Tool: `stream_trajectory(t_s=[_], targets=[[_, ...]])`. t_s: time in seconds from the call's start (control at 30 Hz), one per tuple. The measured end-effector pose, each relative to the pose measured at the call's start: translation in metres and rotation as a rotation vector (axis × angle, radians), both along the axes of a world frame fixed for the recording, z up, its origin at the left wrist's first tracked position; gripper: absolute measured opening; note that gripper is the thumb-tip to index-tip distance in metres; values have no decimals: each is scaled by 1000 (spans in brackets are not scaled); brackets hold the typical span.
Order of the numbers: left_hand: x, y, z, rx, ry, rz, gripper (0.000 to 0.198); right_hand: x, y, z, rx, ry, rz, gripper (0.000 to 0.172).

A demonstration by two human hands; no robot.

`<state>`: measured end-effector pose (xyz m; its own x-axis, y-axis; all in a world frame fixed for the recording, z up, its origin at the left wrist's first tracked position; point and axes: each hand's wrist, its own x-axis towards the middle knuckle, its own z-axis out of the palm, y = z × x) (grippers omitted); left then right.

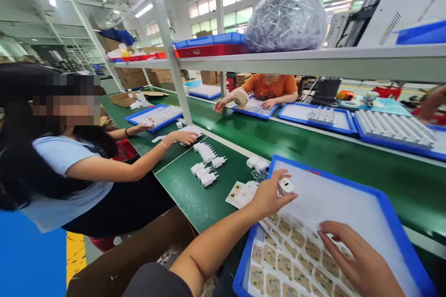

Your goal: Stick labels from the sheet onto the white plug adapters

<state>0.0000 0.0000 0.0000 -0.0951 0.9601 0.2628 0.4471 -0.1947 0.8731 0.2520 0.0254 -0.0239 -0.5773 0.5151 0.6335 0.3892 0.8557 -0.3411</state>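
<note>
My left hand (270, 195) grips a small white charger plug (285, 186) over the near left corner of a blue tray (390, 209) lined with white paper. My right hand (358, 260) lies on sheets of round-cornered stickers (296, 260) that fill the tray's near end, its fingers spread and flat on them. More white charger plugs (205, 167) lie loose on the green belt (313, 144) to the left of the tray, and two more (258, 163) by its far left corner. A small sticker sheet (240, 193) rests on the belt beside my left wrist.
A person in a light blue shirt (62, 167) sits at my left, reaching onto the belt. Across the belt a person in an orange shirt (270, 87) works at a blue tray (256, 110). More blue trays of white parts (393, 127) line the far side. A shelf (313, 60) overhead carries a plastic bag.
</note>
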Motion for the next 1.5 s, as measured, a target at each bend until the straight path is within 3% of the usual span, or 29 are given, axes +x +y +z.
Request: stream_trajectory(t_s=[0.1, 0.23, 0.43, 0.57, 0.83, 1.03, 1.5], targets=[[7, -3, -4, 60, -69, -41, 61, -7, -11, 15, -24, 43, -15, 15], [14, -6, -8, 97, -129, -134, 51, -12, -22, 26, -268, 105, -31, 16], [24, -12, -17, 33, -82, -222, 46, -15, -24, 22, -753, 456, -115, 34], [28, -14, -20, 0, -32, -247, 45, -16, -17, 17, -920, 590, -134, 42], [28, -18, -13, -3, -61, -310, 33, -14, -14, 15, -951, 603, -147, 39], [29, -20, -12, -29, -51, -374, 40, -14, -16, 17, -944, 564, -132, 39], [30, -21, -8, -23, -39, -349, 32, -14, -20, 24, -1094, 500, -67, 41]])
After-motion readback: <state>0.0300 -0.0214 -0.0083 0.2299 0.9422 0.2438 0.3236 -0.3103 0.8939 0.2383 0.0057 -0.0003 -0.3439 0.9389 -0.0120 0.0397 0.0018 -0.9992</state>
